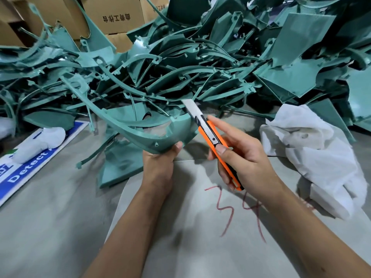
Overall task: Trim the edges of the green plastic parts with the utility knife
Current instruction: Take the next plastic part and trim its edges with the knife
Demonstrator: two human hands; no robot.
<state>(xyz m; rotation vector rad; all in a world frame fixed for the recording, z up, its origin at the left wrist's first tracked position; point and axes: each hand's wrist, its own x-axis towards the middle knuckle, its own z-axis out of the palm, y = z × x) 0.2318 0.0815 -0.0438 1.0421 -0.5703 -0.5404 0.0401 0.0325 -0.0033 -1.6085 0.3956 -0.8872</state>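
My left hand [160, 161] grips the lower end of a long curved green plastic part [128, 127], which sweeps up and to the left over the floor. My right hand [239, 155] holds an orange utility knife [212, 141] with its thumb on the slider. The blade is extended and points up and left, its tip just above the right end of the held part. Whether the blade touches the plastic I cannot tell.
A big heap of green plastic parts [200, 57] fills the area ahead. Cardboard boxes [116, 15] stand behind it. White cloth [313, 149] lies at the right, a blue sign [30, 163] with more white cloth at the left. A grey sheet marked in red [200, 227] lies under my arms.
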